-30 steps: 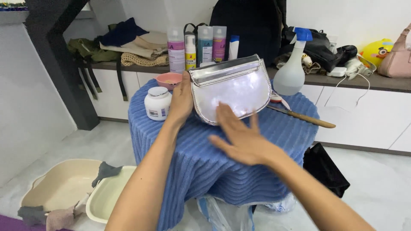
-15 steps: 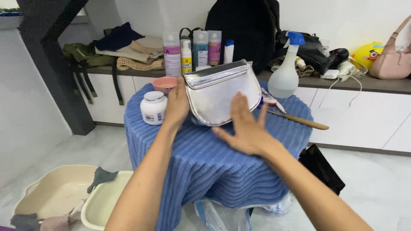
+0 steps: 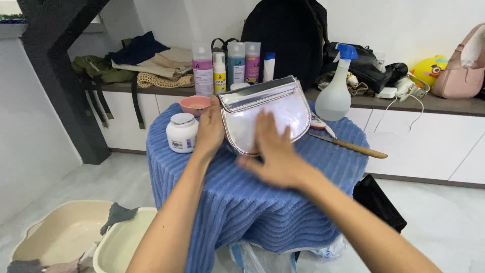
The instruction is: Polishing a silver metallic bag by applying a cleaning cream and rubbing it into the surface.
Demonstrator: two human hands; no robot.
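Blue-draped table: hands seemingly touching silver bag.

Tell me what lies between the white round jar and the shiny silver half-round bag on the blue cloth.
The left hand lies there, holding the silver bag's edge, right of the white jar. Head view.

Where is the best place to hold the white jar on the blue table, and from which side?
Probably grip the white jar around its round body from above or its left side. It stands upright, with the left hand and silver bag close on its right, and the pink bowl behind.
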